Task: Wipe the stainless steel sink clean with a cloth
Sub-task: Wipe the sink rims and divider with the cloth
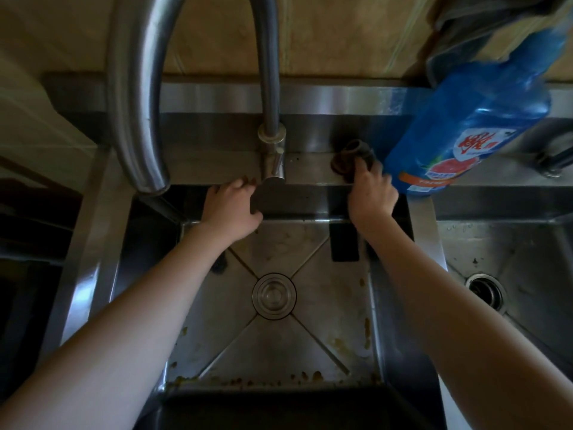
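Observation:
The stainless steel sink (313,252) lies below me, with a round drain cover (274,295) in the middle and brown food bits along its front and right edges. My right hand (370,197) presses a dark brown cloth (348,158) onto the back ledge, right of the tap base. My left hand (231,209) rests with fingers spread on the back rim, just left of the tap's lever (273,169).
A tall curved tap (136,97) arches overhead at the left. A blue detergent bottle (468,131) stands on the ledge right of the cloth. A second basin (508,262) with an open drain lies to the right. Tiled wall behind.

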Demonstrator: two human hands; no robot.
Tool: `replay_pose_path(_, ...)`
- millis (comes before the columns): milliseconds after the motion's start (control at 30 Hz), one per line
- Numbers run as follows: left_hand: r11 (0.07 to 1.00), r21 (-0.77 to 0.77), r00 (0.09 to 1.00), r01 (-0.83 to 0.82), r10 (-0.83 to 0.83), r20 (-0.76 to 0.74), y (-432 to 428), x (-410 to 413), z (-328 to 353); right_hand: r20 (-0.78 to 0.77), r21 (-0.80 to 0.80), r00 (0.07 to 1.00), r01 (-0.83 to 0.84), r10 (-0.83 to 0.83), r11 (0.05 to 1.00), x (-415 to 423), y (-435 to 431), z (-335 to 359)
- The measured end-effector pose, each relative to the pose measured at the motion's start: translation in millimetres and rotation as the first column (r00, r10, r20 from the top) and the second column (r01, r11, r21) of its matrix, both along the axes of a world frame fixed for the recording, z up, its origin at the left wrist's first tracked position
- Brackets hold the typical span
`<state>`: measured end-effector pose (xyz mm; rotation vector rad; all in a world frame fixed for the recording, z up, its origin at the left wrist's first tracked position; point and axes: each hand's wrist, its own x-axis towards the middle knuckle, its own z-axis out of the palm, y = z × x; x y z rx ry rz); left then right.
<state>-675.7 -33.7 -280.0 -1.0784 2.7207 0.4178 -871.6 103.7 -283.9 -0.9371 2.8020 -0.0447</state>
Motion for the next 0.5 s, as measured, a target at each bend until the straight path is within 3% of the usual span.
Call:
replay_pose_path(100, 1.000, -0.007, 1.000, 0.008, -0.008, 0.007, 0.6, 0.8, -0.6, -0.002, -0.010, 1.000, -0.003, 0.003, 1.000, 11.3, -12.1, -2.0)
replay_pose_path(300, 1.000, -0.003, 1.000, 0.013, -0.013, -0.008, 0.7, 2.5, -1.2, 0.017, -0.002, 0.969, -0.248, 0.248, 0.969, 57.6, -55.1, -13.1)
replay_pose_path(433, 1.000, 0.017, 1.000, 0.008, -0.008, -0.001, -1.4, 2.9, -1.8, 0.001, -0.046, 0.959, -0.283, 0.284, 0.958, 48.6, -42.5, -16.1)
replay_pose_path(500, 1.000, 0.016, 1.000, 0.009, -0.009, 0.002, -2.1, 3.1, -2.6, 0.011, -0.068, 0.976, -0.215, 0.216, 0.974, 31.0, -23.4, -17.8)
